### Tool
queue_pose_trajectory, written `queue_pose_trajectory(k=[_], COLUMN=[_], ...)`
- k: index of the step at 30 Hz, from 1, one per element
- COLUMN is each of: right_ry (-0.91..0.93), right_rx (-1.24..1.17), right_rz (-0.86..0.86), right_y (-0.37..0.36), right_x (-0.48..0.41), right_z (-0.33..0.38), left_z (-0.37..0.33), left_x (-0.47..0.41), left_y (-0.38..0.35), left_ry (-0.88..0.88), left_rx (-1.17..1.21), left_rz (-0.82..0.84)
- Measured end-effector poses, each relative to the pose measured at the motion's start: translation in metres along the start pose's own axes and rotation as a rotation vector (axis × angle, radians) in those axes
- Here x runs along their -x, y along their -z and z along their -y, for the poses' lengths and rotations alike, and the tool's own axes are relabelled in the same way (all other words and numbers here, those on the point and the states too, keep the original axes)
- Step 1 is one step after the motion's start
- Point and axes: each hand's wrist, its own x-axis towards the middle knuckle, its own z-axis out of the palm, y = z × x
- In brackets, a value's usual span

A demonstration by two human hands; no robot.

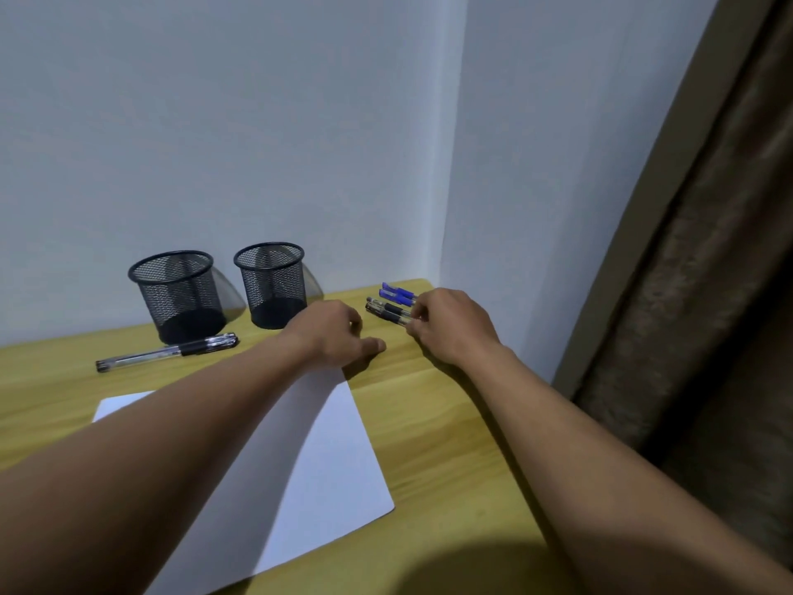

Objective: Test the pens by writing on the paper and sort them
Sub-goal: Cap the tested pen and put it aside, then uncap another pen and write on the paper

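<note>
Right hand [450,326] is out at the far corner of the pale wooden surface [450,444], fingertips pinched on the near end of a clear-barrelled black pen [388,314] in the little cluster lying there. Just beyond that pen lies a second black one, and past those two blue-capped pens [399,295], all side by side, touching or nearly so. Looks like the pick for the first test stroke, judging by the blank paper.

Left hand [339,337] sits loosely curled, holding nothing, its thumb resting at the far corner of the white sheet of paper [334,457]. That reads as pinning the sheet so it won't slide when writing starts. The sheet lies nearer than the pen cluster and to its left, with no marks that I can see.

Over to the left of the cluster, against the wall, stand two black wire-mesh cups [176,294], upright, side by side, a gap between them. Both look empty through the mesh. Sorting bins, most likely. One more clear black pen [167,351] lies alone on the surface in front of the left cup, not in it.
</note>
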Motion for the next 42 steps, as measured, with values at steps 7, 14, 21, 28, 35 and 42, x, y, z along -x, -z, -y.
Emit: queue_pose_trajectory(k=[7,14,21,28,35,42], right_ry=[0.040,0.139,0.250,0.373,0.470,0.553], right_rx=[-0.072,-0.114,-0.114,-0.089,-0.025,0.054], right_rz=[0.026,0.054,0.119,0.246,0.257,0.236], right_y=[0.014,0.041,0.028,-0.024,-0.063,-0.070], right_x=[0.014,0.020,0.014,0.010,0.005,0.002], right_z=[0.003,0.038,0.107,0.171,0.194,0.203], left_z=[0.000,0.023,0.090,0.171,0.199,0.210], left_x=[0.007,0.045,0.114,0.147,0.151,0.148], left_y=[0.006,0.040,0.076,0.080,0.058,0.055], left_ry=[-0.001,-0.072,-0.062,0.120,0.080,0.084], left_rx=[0.026,0.117,0.233,0.181,0.111,0.025], left_rz=[0.007,-0.110,-0.432,-0.438,-0.341,-0.367])
